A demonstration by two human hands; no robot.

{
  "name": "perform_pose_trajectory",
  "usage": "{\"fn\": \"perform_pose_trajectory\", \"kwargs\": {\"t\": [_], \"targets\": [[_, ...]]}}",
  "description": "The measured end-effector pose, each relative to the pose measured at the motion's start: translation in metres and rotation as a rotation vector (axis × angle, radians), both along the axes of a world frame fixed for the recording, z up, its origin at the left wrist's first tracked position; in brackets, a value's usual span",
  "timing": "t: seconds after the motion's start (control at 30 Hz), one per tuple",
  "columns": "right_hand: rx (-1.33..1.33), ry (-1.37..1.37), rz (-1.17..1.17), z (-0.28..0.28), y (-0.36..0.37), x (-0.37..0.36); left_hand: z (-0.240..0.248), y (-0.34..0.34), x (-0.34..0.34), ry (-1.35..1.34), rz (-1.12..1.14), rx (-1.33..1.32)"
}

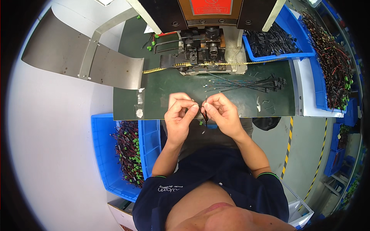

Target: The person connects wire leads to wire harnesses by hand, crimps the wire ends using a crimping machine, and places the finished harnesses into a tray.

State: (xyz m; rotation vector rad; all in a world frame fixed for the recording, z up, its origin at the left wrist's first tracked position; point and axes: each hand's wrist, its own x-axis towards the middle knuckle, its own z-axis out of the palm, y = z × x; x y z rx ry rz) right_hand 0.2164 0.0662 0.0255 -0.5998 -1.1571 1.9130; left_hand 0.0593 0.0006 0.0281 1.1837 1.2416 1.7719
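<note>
Both hands come together over the front edge of the green bench (162,86). My left hand (178,120) pinches thumb against forefinger around one end of a thin dark wire lead (206,119). My right hand (225,117), also closed in a pinch, grips the lead a little to the right. A short looped part of the lead hangs below the fingers; its ends are mostly hidden by the fingertips. Just beyond the hands, several black wire leads (246,82) with black connectors lie in a bundle on the bench.
A crimping press (210,50) stands at the back, a yellow terminal strip (154,70) running through it. A curved metal chute (111,67) is at left. Blue bins hold wire leads: one (98,134) lower left, one (281,57) back right, one (320,90) far right.
</note>
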Motion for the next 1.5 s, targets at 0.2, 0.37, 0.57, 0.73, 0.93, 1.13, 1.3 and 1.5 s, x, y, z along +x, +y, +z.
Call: {"fn": "perform_pose_trajectory", "kwargs": {"t": [0.2,0.37,0.57,0.73,0.93,1.13,1.3,1.5], "targets": [[0.184,-0.132,0.106,-0.003,0.015,-0.001,0.0,0.001,0.005,-0.208,-0.101,-0.02],[0.272,-0.2,0.049,0.005,0.017,0.0,-0.003,-0.001,0.0,-0.234,-0.074,-0.044],[0.333,-0.288,0.149,0.009,0.022,0.002,-0.003,0.0,-0.002,-0.194,-0.052,-0.038],[0.522,-0.274,0.095,0.011,0.025,0.001,-0.001,-0.002,-0.004,-0.062,0.004,-0.069],[0.407,-0.325,0.116,0.011,0.023,0.004,-0.003,0.001,-0.005,-0.083,-0.027,-0.08],[0.299,-0.242,0.078,0.0,0.019,0.002,0.0,0.002,-0.01,-0.112,-0.104,-0.117],[0.252,-0.19,0.086,-0.004,0.017,0.002,0.0,0.001,-0.012,-0.03,-0.092,-0.121],[0.164,-0.174,0.104,-0.003,0.015,0.002,-0.003,0.0,-0.01,0.021,-0.058,-0.129]]}}
